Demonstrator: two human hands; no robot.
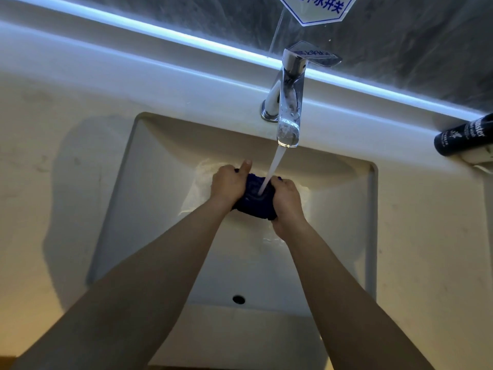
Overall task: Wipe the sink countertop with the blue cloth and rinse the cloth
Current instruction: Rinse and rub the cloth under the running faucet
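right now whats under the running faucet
The blue cloth, bunched between the left hand and right hand, takes the stream. The basin floor beneath it is covered.

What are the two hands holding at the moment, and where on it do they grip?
Both hold the bunched blue cloth: left hand on its left end, right hand on its right.

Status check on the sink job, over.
Left hand and right hand both clamped on the blue cloth, bunched over the basin. Faucet running, stream hitting the cloth. Nothing in the way; dark bottle lies far right on the countertop.
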